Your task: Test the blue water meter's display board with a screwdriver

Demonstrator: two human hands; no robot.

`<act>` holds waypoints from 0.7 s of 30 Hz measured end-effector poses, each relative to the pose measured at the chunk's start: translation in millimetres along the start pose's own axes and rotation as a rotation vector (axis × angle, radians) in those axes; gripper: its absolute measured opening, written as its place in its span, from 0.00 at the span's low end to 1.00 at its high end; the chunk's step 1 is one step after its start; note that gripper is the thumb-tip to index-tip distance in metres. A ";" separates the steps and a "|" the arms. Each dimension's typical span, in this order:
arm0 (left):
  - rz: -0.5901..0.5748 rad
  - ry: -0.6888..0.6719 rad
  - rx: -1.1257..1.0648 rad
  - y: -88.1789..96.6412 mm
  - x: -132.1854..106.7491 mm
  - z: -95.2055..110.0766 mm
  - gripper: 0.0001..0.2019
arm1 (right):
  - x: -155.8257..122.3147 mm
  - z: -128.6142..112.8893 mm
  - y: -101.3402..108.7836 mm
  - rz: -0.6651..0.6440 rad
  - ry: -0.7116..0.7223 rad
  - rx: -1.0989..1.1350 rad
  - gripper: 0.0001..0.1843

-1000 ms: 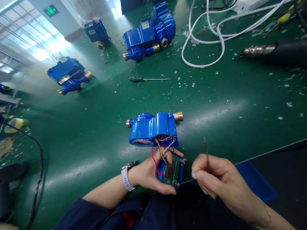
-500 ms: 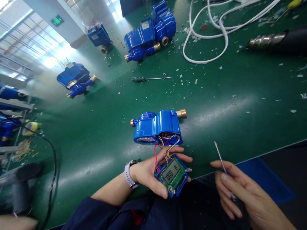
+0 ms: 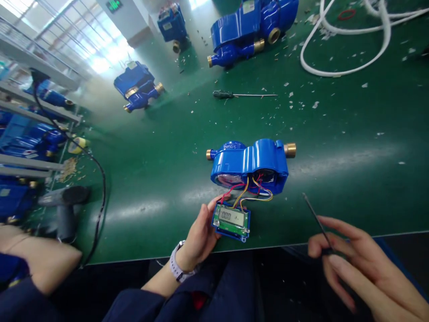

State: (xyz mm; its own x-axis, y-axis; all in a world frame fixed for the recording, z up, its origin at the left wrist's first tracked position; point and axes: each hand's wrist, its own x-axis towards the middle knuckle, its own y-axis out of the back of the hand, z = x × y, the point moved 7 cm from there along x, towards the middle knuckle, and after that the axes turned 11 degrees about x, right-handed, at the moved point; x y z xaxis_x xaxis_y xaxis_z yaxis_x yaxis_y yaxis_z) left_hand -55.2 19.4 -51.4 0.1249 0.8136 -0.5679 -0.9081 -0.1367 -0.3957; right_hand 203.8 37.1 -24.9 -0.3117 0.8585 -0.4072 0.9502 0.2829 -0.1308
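My left hand (image 3: 200, 235), with a watch at its wrist, holds an LCD circuit board (image 3: 232, 218) in a blue frame by its left side. The fingers behind the board are mostly hidden. Red, yellow and white wires (image 3: 241, 195) run from the board into the open housing of a blue water meter (image 3: 250, 162) with brass ends, lying on the bench just beyond. To the right, my right hand (image 3: 351, 257) is closed around a screwdriver (image 3: 317, 218). Its thin shaft points up and left, apart from the board; its handle is mostly hidden in the fingers.
Another screwdriver (image 3: 244, 95) lies on the green bench (image 3: 161, 152) beyond the meter. More blue meters (image 3: 139, 85) stand farther back. A white cable (image 3: 348, 71) loops at upper right. At left are a handheld scanner (image 3: 65, 208), a black cord (image 3: 100, 197) and another person's arm (image 3: 43, 259).
My left hand has turned the LCD board, and its thumb has come off the front edge. My right hand still grips the screwdriver. The whole view has shifted, with bench items now farther right.
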 end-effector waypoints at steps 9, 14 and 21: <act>-0.036 -0.304 0.469 0.8 -3.8 23.9 0.35 | 5.5 -36.3 -20.1 -0.212 0.377 -0.616 0.19; -0.184 -0.283 0.434 -0.9 6.4 26.0 0.29 | 9.1 -58.3 -29.6 -0.259 0.492 -0.767 0.15; -0.321 -0.213 0.352 -4.7 13.3 21.9 0.43 | 16.6 -82.8 -43.0 -0.412 0.602 -0.910 0.17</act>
State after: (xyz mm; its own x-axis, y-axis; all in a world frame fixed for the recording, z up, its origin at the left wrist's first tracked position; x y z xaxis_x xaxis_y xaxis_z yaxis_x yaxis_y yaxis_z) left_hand -58.0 43.2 -41.3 0.3685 0.8852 -0.2841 -0.9214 0.3070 -0.2385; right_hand 157.6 74.7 48.8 -0.7792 0.6254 0.0415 0.5001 0.5805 0.6426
